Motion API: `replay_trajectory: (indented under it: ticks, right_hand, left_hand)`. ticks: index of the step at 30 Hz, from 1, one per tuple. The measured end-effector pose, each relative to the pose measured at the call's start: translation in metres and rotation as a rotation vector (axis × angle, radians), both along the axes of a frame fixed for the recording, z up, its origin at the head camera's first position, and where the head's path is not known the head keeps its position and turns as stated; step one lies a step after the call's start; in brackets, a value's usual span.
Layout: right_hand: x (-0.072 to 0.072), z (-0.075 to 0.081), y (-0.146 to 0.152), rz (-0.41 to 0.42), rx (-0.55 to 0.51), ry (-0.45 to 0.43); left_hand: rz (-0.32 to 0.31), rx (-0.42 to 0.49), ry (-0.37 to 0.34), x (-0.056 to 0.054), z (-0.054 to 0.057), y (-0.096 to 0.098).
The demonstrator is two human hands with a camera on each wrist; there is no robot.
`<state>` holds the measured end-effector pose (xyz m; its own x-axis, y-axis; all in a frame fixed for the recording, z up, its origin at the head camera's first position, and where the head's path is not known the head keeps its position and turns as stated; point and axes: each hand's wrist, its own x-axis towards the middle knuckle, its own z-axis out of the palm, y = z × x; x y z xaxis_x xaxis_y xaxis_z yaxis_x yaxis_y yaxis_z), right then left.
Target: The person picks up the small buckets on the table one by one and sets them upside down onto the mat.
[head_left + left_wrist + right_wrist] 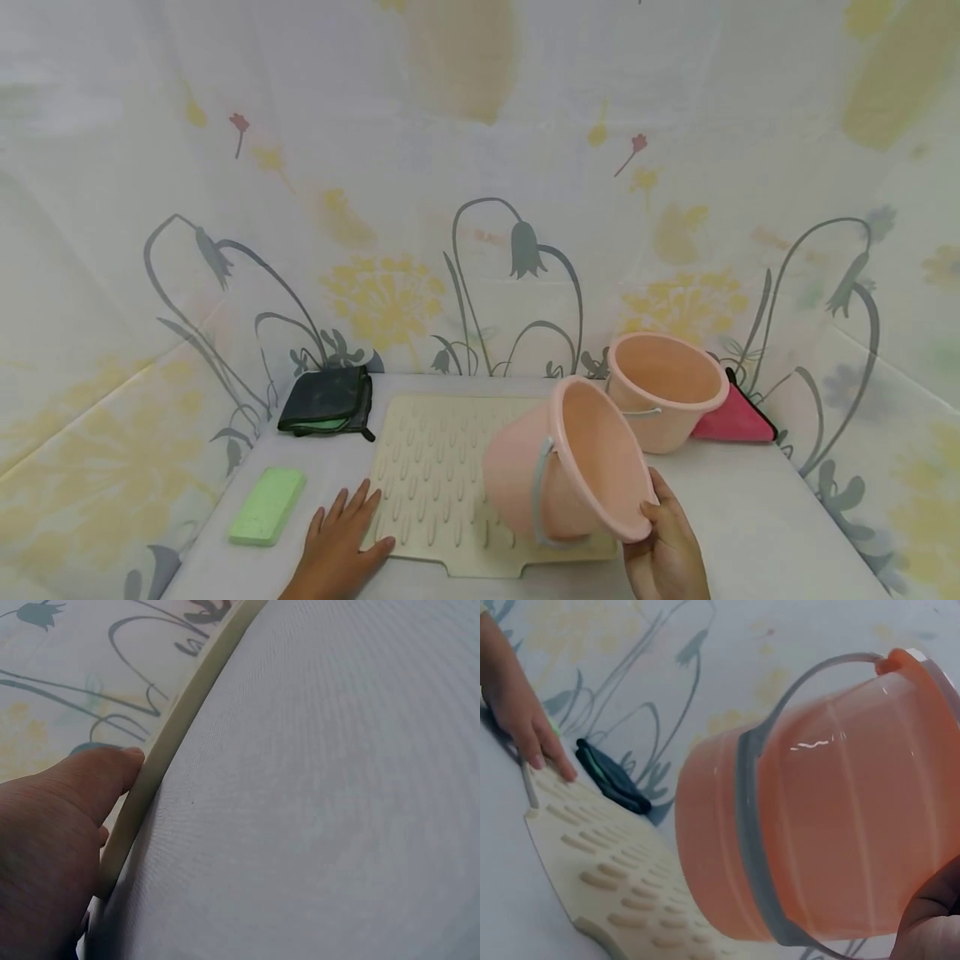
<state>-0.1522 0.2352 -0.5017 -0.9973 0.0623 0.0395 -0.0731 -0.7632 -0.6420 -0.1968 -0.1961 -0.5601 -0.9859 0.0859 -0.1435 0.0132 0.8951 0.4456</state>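
We see small white marks (810, 744) on the side of the tilted bucket (517, 475), but we cannot tell whether they are writing or just shiny spots.

The cream board (416, 467) lies flat on the white table (765, 517), with bumps on top and a tab sticking out of its near edge. The left hand (337, 537) has its fingers spread wide at the board's left edge, and in the left wrist view its thumb touches the rim. We see white table between that hand and the green block (266, 507), and more to the right of the other hand.

The right hand (663, 542) pinches the rim of the tilted bucket, which is over the right part of the board. We cannot tell if its bottom touches the board. Its mouth leans up and to the right, so we see smooth pink-orange wall inside. Its gray handle (540, 500) hangs down.

The other bucket (667, 429) stands upright at the back right; its floor is hidden. The red cloth (731, 417) is just beside it. The dark folded cloth (326, 396) lies at the back left.
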Motion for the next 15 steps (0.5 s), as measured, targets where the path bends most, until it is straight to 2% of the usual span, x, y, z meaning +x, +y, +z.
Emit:
replay_trajectory:
  ticks: [3, 9, 12, 15]
  right_hand:
    - [0.001, -0.005, -0.008, 0.029, -0.004, 0.038]
    - [0.002, -0.016, -0.02, 0.149, -0.155, 0.147]
    - [0.001, -0.019, -0.027, 0.211, -0.18, 0.191]
    - [-0.001, -0.019, -0.033, 0.247, -0.158, 0.193]
  left_hand:
    - [0.003, 0.008, -0.009, -0.001, 0.0, 0.0]
    - [0.003, 0.074, -0.012, -0.001, -0.001, -0.001]
    - [0.003, 0.088, -0.017, -0.003, 0.001, -0.002]
    - [0.014, 0.074, -0.028, -0.005, 0.006, 0.0]
